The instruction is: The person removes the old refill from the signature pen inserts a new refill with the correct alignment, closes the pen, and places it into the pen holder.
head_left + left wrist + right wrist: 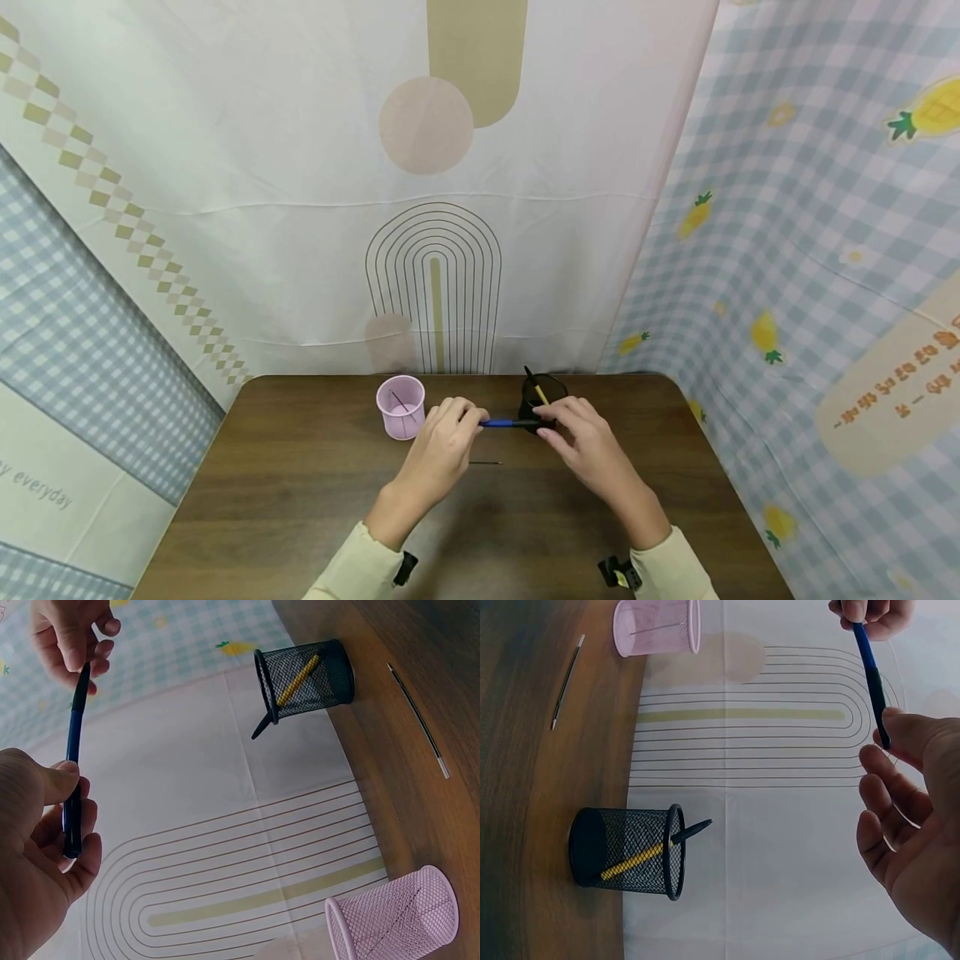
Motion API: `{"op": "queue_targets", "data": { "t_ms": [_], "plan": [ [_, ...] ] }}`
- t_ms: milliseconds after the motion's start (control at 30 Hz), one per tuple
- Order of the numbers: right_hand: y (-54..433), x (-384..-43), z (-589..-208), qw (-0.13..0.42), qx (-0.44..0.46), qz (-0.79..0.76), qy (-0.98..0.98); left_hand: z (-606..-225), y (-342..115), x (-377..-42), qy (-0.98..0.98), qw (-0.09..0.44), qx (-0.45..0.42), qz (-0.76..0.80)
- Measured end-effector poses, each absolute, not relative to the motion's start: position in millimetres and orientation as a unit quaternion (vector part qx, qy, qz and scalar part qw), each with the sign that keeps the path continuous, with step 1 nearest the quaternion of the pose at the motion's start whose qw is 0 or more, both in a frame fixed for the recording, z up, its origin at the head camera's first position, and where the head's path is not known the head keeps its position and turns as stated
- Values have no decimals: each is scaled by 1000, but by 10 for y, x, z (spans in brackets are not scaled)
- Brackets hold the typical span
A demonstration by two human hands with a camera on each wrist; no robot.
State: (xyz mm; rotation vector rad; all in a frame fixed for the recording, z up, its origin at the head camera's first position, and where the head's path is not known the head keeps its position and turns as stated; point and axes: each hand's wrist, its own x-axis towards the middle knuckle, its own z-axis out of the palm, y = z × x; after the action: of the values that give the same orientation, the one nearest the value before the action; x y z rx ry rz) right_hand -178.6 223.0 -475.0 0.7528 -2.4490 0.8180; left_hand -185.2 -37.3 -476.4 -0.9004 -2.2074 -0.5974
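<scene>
A blue pen [501,423] with a black grip section lies level between the two hands, above the table. My left hand [448,435] holds the blue barrel, thumb against fingers in the left wrist view. At the black end, my right hand [588,440] pinches the pen between thumb and index finger, its other fingers loosely bent in the right wrist view. A thin pen refill [420,720] lies on the table below the hands. Behind the right hand stands a black mesh pen cup [586,851], with a yellow and black pen [637,860] leaning in it.
Left of the left hand is a pink mesh pen cup [393,429], with a thin dark stick, like a refill, inside. Both cups stand near the back edge of the brown wooden table [300,492]. Patterned cloths [285,275] hang behind and at the sides.
</scene>
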Motion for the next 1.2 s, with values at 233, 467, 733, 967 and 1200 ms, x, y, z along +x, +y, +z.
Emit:
{"op": "queue_targets", "data": {
  "t_ms": [233,467,733,967,1200],
  "plan": [
    [2225,-1803,-4747,249,288,293,-877,-4772,-369,-1855,-847,337,-344,-227],
    [2215,-1795,-4739,254,281,293,-878,-4788,-357,-1857,-846,334,-345,-230],
    [2218,-1811,-4731,254,286,302,-873,-4778,-355,-1861,-845,335,-348,-228],
    [2227,-1815,-4736,248,289,309,-871,-4758,-360,-1858,-847,329,-350,-228],
    [2230,-1795,-4741,231,284,315,-875,-4750,-364,-1849,-847,329,-352,-224]
  ]
}}
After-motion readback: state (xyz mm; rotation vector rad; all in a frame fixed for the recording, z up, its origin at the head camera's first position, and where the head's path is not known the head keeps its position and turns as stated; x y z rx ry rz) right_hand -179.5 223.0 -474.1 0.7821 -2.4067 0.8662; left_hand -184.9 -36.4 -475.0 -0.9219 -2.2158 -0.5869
